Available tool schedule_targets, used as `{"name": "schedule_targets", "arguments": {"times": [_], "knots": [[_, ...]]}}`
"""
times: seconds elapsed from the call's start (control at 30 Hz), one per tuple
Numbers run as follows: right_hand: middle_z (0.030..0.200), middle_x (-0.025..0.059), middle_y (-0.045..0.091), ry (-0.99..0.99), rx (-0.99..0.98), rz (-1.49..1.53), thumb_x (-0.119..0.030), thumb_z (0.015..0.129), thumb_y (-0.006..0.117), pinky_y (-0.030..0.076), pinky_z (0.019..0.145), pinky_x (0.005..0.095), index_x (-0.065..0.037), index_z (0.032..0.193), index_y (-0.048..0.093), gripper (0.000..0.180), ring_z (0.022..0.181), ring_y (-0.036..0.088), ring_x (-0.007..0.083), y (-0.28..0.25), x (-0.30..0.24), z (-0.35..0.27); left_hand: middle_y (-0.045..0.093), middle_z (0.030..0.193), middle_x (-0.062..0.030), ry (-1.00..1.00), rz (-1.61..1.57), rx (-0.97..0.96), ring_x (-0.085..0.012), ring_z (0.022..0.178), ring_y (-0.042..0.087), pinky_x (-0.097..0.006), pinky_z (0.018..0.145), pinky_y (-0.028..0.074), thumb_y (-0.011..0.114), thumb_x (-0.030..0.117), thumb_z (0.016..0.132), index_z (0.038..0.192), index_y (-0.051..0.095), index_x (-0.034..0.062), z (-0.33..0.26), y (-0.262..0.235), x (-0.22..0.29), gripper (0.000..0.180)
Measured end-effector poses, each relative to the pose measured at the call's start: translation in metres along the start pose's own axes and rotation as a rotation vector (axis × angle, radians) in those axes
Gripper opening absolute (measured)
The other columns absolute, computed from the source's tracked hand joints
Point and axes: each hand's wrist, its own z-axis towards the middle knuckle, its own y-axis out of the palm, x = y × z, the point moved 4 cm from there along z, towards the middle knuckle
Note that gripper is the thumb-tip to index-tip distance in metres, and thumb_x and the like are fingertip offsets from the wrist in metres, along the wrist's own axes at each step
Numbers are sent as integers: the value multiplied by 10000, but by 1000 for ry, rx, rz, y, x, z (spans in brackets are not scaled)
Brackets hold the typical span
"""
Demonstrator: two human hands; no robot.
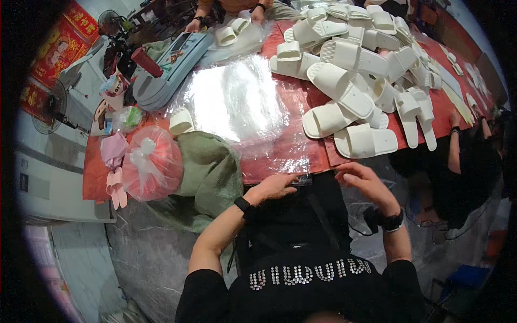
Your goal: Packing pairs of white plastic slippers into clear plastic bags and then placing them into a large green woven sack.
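Observation:
My left hand (pixel 276 187) lies at the near edge of the red-covered table, its fingers stretched to the right and the thumb apart. Its fingertips rest by the near edge of the clear plastic bags (pixel 237 102), which lie flat in a shiny stack; I cannot tell whether they touch. To the right, my right hand (pixel 365 182) hovers at the table edge, loosely bent, with fingers apart and nothing in it. Just beyond it sits a large heap of white slippers (pixel 366 141).
Left of the bags are a green cloth (pixel 210 161), a tied bag with red contents (pixel 153 167), pink slippers (pixel 116 188), one white slipper (pixel 181 122) and a grey-blue tray (pixel 180 64). Across the table a person's hands (pixel 194 25) appear; another person's arm (pixel 455 142) reaches in at right.

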Motion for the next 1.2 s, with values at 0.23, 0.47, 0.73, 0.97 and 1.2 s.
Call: {"name": "schedule_targets", "arguments": {"times": [0.23, 0.47, 0.73, 0.97, 1.2], "knots": [[980, 96, 560, -695, 467, -581, -198, 870, 448, 400, 836, 282, 18, 1043, 517, 284, 860, 541, 193, -43, -172, -98, 591, 992, -182, -47, -91, 48, -309, 917, 575, -368, 783, 448, 546, 217, 822, 1115, 491, 37, -16, -11, -13, 348], [993, 97, 555, -509, 624, -247, -213, 872, 446, 398, 842, 291, 15, 1054, 511, 299, 880, 534, 195, -33, -67, -104, 616, 936, -163, -136, -395, 126, -265, 871, 596, -340, 766, 450, 559, 226, 808, 1080, 515, 35, -21, 12, -33, 335], [1010, 99, 548, -491, 694, -193, -233, 876, 444, 394, 850, 302, 12, 1069, 504, 318, 907, 524, 198, -46, -57, -120, 608, 949, -160, -103, -330, 119, -265, 888, 591, -334, 773, 452, 554, 213, 809, 1076, 521, 30, -26, 35, -35, 326], [1025, 100, 542, -599, 710, -241, -251, 878, 442, 391, 857, 312, 9, 1082, 497, 334, 931, 516, 200, -77, -89, -97, 609, 939, -154, -162, -416, 133, -247, 873, 595, -322, 764, 457, 542, 173, 822, 1078, 520, 37, -37, 30, -30, 291], [1039, 101, 536, -657, 629, -132, -268, 881, 440, 388, 864, 321, 5, 1096, 491, 351, 954, 508, 202, -79, -94, -30, 570, 907, -125, 0, 39, 829, -271, 901, 540, -350, 799, 420, 562, 6, 733, 962, 573, 59, -61, -9, -23, 235]]}}
